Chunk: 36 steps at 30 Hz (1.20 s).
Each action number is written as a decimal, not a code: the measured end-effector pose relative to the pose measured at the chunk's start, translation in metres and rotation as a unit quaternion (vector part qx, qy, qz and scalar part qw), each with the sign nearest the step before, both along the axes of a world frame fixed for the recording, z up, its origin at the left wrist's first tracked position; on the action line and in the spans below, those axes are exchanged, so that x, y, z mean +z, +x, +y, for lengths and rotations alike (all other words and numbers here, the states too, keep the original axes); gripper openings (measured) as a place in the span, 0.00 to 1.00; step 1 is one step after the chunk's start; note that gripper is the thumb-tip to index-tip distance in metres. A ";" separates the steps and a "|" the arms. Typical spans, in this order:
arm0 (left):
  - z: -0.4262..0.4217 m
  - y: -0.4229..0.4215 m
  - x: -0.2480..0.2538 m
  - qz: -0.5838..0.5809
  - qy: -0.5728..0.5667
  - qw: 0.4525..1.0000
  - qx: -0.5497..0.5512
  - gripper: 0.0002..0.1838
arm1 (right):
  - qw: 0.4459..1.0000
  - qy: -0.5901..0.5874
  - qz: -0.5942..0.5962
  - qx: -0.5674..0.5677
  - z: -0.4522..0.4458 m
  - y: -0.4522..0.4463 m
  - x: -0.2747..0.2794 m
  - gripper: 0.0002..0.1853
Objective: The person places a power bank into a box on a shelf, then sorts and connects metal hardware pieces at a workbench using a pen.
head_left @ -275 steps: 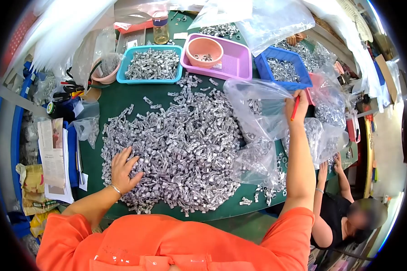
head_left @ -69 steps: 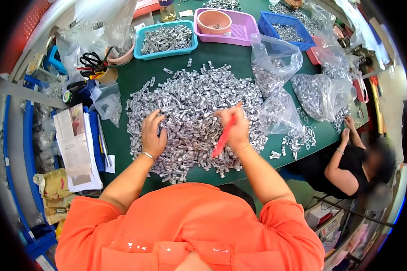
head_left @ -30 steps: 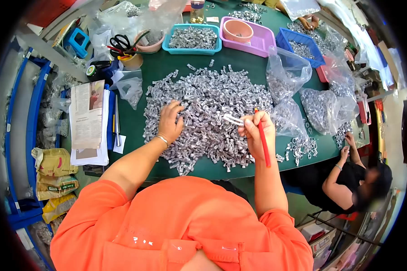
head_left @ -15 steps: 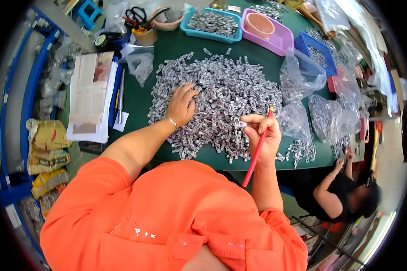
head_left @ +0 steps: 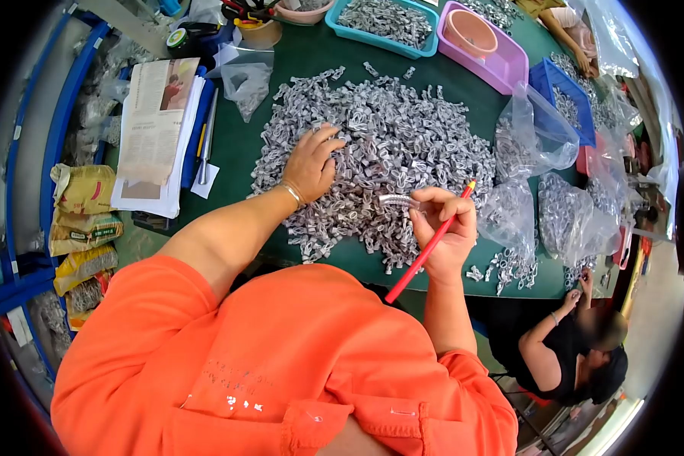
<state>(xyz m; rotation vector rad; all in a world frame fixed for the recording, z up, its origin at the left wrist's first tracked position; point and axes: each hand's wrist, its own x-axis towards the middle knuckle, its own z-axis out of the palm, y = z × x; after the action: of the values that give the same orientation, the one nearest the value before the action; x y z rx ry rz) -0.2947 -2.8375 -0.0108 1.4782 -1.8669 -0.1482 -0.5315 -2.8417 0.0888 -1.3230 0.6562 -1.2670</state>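
Note:
A broad pile of small silvery metal clips point(head_left: 391, 129) covers the middle of the green table point(head_left: 239, 169). My left hand point(head_left: 311, 166) lies on the pile's left side with its fingers apart; I see nothing gripped in it. Over the pile's lower right, my right hand point(head_left: 450, 235) pinches one small metal clip point(head_left: 395, 201) between thumb and index finger. A red pencil point(head_left: 422, 260) sits slanted in the same hand, its yellowish end up and its other end toward my body. The clip's far end points left.
Papers point(head_left: 153, 137) lie left, beside a small plastic bag point(head_left: 245, 85). A blue tray point(head_left: 380, 23) of clips and a purple basket point(head_left: 482, 57) stand behind. Clip-filled bags point(head_left: 558, 213) lie right. A person in black point(head_left: 543, 357) sits at lower right; another person's arm point(head_left: 570, 38) reaches in.
The clip in my right hand has turned from showing its loop face to a longer side view. The pencil's lower end has swung left. The whole view has shifted slightly.

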 end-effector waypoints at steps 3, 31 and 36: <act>0.000 0.000 0.000 -0.003 0.001 1.000 0.000 0.18 | 0.997 -0.043 0.059 -0.039 -0.003 -0.002 -0.006 0.20; 0.001 -0.001 -0.002 -0.010 0.012 1.000 0.005 0.22 | 0.880 -0.174 0.239 -0.371 -0.182 -0.152 0.009 0.13; 0.000 0.002 -0.003 -0.007 0.007 1.000 0.000 0.21 | 0.948 -0.062 0.310 -0.018 -0.083 -0.049 -0.046 0.11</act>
<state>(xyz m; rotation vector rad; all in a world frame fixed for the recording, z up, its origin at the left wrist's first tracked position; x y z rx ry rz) -0.2923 -2.8371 -0.0134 1.4923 -1.8794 -0.1513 -0.5807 -2.9244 0.0428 -1.8434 1.0502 -0.9172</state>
